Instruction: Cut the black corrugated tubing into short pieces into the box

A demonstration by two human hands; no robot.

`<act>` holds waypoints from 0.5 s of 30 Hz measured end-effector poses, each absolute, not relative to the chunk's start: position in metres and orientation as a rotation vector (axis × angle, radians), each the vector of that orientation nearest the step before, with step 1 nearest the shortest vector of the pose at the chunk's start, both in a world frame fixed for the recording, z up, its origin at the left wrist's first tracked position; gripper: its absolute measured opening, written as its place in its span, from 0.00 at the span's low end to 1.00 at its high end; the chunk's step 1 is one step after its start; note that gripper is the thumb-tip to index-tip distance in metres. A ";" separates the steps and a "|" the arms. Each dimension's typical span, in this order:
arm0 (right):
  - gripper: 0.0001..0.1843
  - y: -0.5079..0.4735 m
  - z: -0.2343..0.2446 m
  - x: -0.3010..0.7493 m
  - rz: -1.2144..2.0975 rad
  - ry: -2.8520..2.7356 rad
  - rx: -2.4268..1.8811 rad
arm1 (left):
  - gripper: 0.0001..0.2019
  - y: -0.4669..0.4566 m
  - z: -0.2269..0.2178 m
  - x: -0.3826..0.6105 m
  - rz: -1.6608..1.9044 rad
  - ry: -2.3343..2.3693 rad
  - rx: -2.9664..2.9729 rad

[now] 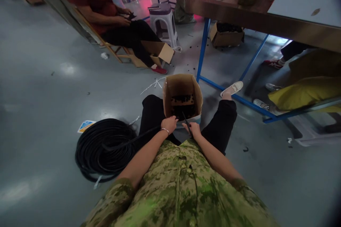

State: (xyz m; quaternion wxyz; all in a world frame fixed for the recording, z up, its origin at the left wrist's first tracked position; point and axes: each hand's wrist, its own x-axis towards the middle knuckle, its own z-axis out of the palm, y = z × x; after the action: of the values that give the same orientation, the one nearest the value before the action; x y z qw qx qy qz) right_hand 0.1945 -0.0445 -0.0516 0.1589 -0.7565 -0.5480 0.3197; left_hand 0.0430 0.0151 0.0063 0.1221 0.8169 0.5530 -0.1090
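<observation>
Coil of thick black, cable-like line (89, 156) lay on the grey floor (48, 88) to the wearer's left, beside a small white, blue and orange label (85, 126). I worked from the head view alone. One loose length (147, 133) ran from the coil across the wearer's left thigh to the hands.

Left hand (169, 124): grip curled snugly around the loose length near its end, a thin pale bracelet (165, 130) at the wrist. Right hand (195, 130): grip wrapped around a slim, dark, pointed cutting tool (187, 123), apparently scissors, its tip directed away from the wearer over the box. I could not tell how far the blades were parted. The hands were near each other but apart.

Tall brown cardboard box (181, 84), uncovered at the top, stood between the wearer's knees, just ahead of both hands. Inside it I noted many small black pieces (183, 110), too small and dark to count.

Progress, my judgement: a fair number of pieces appeared already cut and collected. The coil remained thick, so I put the larger share of the line as uncut. Whether the blade touched the loose length at this instant, I could not resolve.
</observation>
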 end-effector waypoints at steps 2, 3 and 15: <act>0.29 -0.044 -0.055 0.196 1.017 -1.475 -2.132 | 0.15 0.013 0.007 0.043 -0.308 1.592 2.406; 0.28 -0.044 -0.056 0.196 1.069 -1.444 -2.124 | 0.15 0.012 0.007 0.043 -0.304 1.585 2.409; 0.17 -0.047 -0.060 0.197 1.334 -1.045 -1.736 | 0.13 0.002 0.012 0.040 -0.134 1.396 2.472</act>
State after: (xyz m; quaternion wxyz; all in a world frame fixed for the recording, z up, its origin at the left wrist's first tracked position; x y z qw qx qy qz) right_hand 0.1971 -0.0471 -0.0600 0.3500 -0.6703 -0.4035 0.5151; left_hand 0.0395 0.0019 0.0122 0.1492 0.8601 0.4856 -0.0467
